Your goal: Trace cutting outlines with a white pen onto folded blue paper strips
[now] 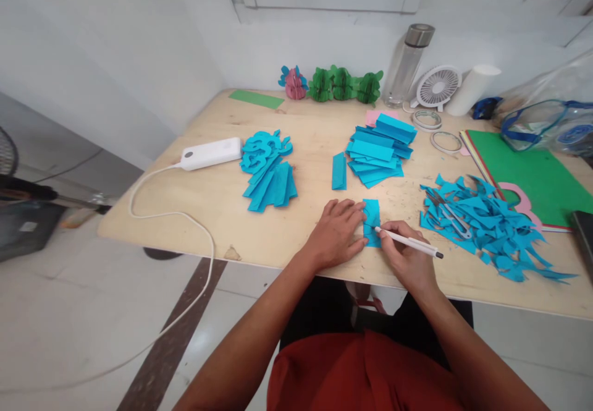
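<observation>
A small blue folded paper (372,210) lies on the table near its front edge, with a dark curved line drawn on it. My left hand (337,233) rests flat with fingers spread, its fingertips pressing the paper's left edge. In my right hand (411,262) is a white pen (412,243), its tip touching the right part of the paper. Just beyond, a single folded blue strip (339,171) lies beside a pile of folded blue papers (380,151). Left of my hands are cut blue shapes (264,150) and fanned blue pieces (273,185).
Blue scraps (500,225) with a slim cutting tool (449,214) on them cover the right side. A white power bank (210,153) trails a cable off the left edge. Paper figures (343,84), a bottle (403,71), a fan (438,86) and tape rolls (445,143) stand or lie farther back.
</observation>
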The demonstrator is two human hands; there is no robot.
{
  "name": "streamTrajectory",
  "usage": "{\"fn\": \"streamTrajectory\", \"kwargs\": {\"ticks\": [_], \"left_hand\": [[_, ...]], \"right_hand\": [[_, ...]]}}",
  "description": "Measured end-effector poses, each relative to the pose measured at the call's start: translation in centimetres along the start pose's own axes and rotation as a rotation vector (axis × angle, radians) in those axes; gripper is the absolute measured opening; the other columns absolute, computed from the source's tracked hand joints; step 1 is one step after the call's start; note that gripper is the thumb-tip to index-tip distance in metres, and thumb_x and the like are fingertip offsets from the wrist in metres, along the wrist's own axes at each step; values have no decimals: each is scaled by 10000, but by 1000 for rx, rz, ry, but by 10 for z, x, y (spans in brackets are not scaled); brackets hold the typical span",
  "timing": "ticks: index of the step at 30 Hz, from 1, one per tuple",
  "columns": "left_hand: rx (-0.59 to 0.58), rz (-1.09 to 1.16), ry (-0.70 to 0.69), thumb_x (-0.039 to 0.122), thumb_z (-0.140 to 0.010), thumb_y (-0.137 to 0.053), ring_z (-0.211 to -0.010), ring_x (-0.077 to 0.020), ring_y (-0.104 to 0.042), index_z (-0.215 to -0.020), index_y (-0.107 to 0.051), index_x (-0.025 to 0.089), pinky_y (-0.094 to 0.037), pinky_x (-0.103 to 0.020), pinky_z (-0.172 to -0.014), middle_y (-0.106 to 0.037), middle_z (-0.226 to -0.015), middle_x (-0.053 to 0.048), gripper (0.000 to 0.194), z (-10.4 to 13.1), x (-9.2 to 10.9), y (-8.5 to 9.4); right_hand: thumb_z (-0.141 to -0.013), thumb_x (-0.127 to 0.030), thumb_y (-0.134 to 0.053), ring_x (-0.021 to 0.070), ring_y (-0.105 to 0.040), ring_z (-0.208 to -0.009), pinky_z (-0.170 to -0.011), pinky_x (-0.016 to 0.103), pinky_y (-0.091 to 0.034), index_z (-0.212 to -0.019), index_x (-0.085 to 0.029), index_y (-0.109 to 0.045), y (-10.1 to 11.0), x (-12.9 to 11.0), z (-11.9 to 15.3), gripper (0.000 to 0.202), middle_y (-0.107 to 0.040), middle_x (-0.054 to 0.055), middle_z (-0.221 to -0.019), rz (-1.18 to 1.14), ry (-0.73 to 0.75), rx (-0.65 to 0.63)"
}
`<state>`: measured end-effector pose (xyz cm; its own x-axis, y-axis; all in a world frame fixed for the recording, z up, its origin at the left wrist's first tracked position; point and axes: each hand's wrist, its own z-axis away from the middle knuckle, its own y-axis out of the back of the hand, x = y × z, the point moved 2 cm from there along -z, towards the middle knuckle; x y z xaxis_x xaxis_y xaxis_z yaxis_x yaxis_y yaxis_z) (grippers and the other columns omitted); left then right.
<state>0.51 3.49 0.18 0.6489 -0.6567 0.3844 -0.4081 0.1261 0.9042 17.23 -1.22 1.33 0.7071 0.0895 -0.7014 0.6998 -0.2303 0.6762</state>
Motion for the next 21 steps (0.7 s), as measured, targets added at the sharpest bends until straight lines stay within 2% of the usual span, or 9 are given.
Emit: {"fn": "streamTrajectory", "kwargs": {"ticks": [11,16,21], "left_hand": [[4,-6,-3,392,-868,-563,-1337,-291,-385,-1148,-554,194,-268,-493,-1122,-458,-1473,-85,344,0,0,-1],[2,-3,-6,405,-882,-541,-1343,-288,-379,-1157,-556,191,-263,-496,-1127,-461,-1471,-83,349,0,-1,-1],[6,-2,-5,398,-875,-549,-1336,-286,-389,-1152,-552,193,-262,-494,-1128,-467,-1467,-83,345,0,-1,-1]], "right_hand": [[-858,-382,-526,213,-653,-805,-755,349,-442,-814,-237,-625,2,0,4,181,-718,26,-811,-40,-29,-6],[-852,-369,-531,209,-647,-796,-777,358,-436,-802,-235,-627,3,0,7,173,-717,25,-813,-12,-23,10],[-845,-356,-538,205,-646,-799,-756,344,-442,-802,-238,-623,2,3,6,152,-715,19,-808,-59,-43,-23]]}}
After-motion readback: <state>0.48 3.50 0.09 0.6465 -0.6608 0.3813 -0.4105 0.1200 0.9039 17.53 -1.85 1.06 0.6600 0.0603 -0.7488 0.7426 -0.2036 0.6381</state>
